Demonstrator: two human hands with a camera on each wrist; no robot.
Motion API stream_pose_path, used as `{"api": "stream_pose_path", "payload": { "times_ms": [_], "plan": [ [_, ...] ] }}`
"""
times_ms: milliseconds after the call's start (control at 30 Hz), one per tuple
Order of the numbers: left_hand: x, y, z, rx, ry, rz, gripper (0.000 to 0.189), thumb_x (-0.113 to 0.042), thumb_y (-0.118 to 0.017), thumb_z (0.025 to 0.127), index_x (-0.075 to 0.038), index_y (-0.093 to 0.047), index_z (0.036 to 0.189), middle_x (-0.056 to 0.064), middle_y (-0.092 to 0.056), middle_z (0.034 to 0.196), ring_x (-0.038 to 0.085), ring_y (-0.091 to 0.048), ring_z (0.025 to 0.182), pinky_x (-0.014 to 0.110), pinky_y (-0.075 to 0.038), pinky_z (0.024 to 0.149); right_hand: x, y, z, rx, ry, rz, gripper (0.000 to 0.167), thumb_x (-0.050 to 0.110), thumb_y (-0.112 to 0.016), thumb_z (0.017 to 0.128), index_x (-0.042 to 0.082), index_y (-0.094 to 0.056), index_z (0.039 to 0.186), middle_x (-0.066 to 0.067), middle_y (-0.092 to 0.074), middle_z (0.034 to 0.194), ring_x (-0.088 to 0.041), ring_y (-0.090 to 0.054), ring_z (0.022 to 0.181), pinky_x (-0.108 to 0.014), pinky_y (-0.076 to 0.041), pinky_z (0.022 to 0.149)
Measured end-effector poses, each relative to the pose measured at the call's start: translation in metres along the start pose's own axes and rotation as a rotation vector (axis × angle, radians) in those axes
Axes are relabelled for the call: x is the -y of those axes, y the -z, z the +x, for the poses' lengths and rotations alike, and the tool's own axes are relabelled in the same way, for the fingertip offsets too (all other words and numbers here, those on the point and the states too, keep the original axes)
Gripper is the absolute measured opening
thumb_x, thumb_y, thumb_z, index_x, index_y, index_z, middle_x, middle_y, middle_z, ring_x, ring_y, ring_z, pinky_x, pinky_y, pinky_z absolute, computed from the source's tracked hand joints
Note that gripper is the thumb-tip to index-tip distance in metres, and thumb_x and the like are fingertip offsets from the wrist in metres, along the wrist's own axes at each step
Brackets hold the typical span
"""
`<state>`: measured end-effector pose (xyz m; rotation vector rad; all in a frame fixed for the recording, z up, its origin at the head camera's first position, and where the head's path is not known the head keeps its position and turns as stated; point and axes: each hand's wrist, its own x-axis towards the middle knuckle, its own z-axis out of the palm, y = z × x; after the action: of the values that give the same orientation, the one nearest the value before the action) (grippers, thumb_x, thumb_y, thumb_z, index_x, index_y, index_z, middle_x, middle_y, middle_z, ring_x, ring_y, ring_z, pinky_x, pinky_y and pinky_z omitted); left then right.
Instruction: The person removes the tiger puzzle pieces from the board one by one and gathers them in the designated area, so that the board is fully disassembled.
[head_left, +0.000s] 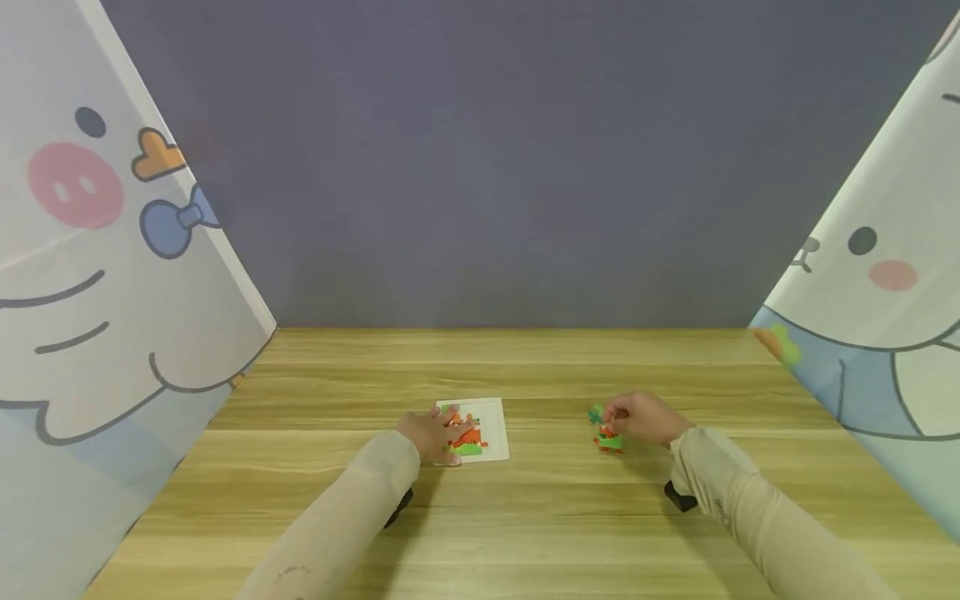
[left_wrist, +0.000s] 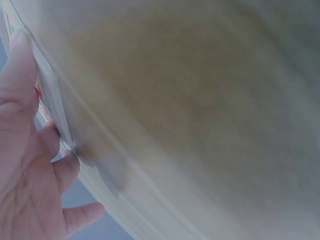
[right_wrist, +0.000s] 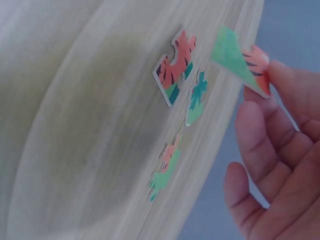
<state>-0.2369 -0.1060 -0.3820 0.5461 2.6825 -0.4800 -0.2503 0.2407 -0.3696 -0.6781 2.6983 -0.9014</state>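
Note:
My left hand point(head_left: 431, 437) rests with spread fingers on a white-bordered puzzle board point(head_left: 496, 423), covering part of its orange and green picture. In the left wrist view, the thumb and fingers lie along the board's edge point(left_wrist: 59, 107). To the right, my right hand point(head_left: 647, 418) pinches a puzzle piece point(right_wrist: 231, 52), green with an orange, black-striped corner, between thumb and finger above the table. Below it lie loose puzzle pieces: an orange striped one point(right_wrist: 172, 72), a dark-green-leafed one point(right_wrist: 196, 102) and a green and orange one point(right_wrist: 166, 170).
The wood-grain table point(head_left: 540, 525) runs back to a plain grey wall point(head_left: 510, 167). Panels with cartoon animals stand along the left side point(head_left: 82, 333) and the right side point(head_left: 862, 333).

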Motion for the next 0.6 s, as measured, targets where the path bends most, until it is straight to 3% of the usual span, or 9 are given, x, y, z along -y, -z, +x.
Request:
{"api": "stream_pose_path", "payload": {
  "times_ms": [200, 600],
  "plan": [
    [0.002, -0.001, -0.001, -0.002, -0.005, 0.002, 0.068, -0.06, -0.047, 0.096, -0.043, -0.024, 0.157, -0.009, -0.024, 0.164, 0.012, -0.03, 0.147, 0.038, -0.049, 0.099, -0.004, 0.002, -0.005, 0.058, 0.019, 0.039, 0.008, -0.007, -0.063, 0.09, -0.001, -0.068, 0.087, -0.003, -0.069, 0.083, -0.013, -0.062, 0.075, -0.03, -0.052, 0.066],
    [-0.001, -0.002, 0.002, -0.002, 0.002, 0.022, 0.069, -0.061, -0.047, 0.095, -0.043, -0.023, 0.157, -0.01, -0.024, 0.164, 0.012, -0.033, 0.146, 0.039, -0.048, 0.101, -0.01, 0.001, -0.011, 0.158, -0.027, 0.216, 0.006, -0.006, -0.062, 0.089, -0.004, -0.068, 0.088, -0.002, -0.066, 0.08, -0.007, -0.048, 0.062, -0.023, -0.043, 0.056]
  ]
}}
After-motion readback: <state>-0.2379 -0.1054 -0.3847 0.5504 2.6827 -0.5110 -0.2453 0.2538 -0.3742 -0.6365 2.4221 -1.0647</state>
